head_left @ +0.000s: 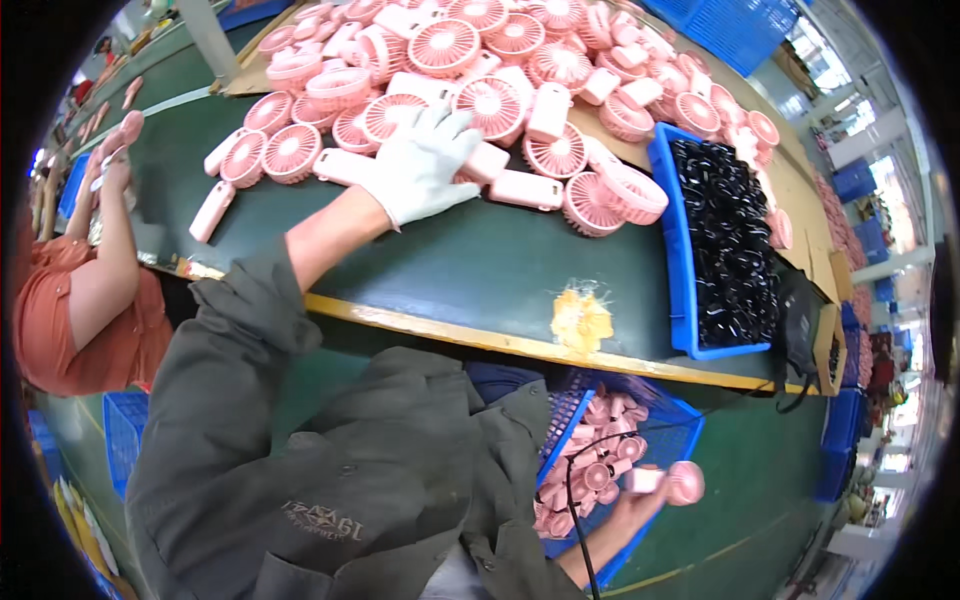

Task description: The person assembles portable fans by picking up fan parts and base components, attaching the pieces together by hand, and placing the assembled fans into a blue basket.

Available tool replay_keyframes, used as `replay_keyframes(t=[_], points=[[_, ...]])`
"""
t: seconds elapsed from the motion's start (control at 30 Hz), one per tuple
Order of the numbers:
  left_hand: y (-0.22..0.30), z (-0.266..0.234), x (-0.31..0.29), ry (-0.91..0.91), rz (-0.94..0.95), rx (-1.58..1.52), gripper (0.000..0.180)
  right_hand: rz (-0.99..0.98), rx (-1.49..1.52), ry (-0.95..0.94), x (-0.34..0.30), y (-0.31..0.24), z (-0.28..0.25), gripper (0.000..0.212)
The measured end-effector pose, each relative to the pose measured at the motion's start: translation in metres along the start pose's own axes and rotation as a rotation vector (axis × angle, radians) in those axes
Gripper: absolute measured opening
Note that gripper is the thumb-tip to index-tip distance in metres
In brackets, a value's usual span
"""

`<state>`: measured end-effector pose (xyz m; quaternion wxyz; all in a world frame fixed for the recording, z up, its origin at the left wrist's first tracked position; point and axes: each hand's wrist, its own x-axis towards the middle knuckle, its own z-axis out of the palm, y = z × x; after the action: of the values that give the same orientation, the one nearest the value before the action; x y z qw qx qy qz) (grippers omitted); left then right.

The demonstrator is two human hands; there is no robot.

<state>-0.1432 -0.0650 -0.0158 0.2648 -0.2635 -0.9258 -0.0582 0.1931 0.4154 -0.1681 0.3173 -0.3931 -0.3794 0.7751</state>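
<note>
My left hand point(425, 168), in a white glove, lies with its fingers spread on the near edge of a heap of pink handheld fans point(444, 47). Under and beside it are fan handles, among them a pink handle point(527, 190) just to its right. Low on the right, my right hand point(640, 508) is bare and closed round a pink handheld fan point(685, 483), whose round head sticks out to the right. That hand is above the side of a blue crate point(688, 425) holding several more pink fans point(598, 476).
A blue tray point(682, 290) full of glossy black parts point(725, 240) stands on the green table point(440, 270), right of the heap. A yellowish patch point(580, 320) marks the table near its front edge. At far left sits another person in an orange top point(110, 330). A black cable point(572, 500) crosses the crate.
</note>
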Motion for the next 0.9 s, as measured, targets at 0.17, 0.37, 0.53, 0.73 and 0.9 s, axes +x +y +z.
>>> replay_keyframes(t=[0.17, 0.37, 0.53, 0.73, 0.9], points=[[0.02, 0.001, 0.002, -0.017, 0.069, -0.216, 0.041, 0.274, 0.003, 0.335, 0.001, 0.05, -0.072, 0.03], [0.019, -0.024, -0.03, -0.039, 0.255, -0.585, 0.034, -0.551, -0.497, -0.108, -0.044, -0.048, 0.134, 0.027], [-0.013, -0.036, -0.086, 0.208, 0.054, -0.262, 0.031, -0.905, -0.777, -0.605, -0.043, -0.066, 0.288, 0.007], [-0.02, -0.037, -0.071, 0.039, -0.488, -0.287, 0.032, -1.356, -1.199, -0.694, 0.069, -0.043, 0.391, 0.033], [-0.061, -0.016, -0.09, -0.251, -0.638, -0.398, 0.048, -1.577, -1.521, -0.615, 0.115, -0.005, 0.442, 0.03]])
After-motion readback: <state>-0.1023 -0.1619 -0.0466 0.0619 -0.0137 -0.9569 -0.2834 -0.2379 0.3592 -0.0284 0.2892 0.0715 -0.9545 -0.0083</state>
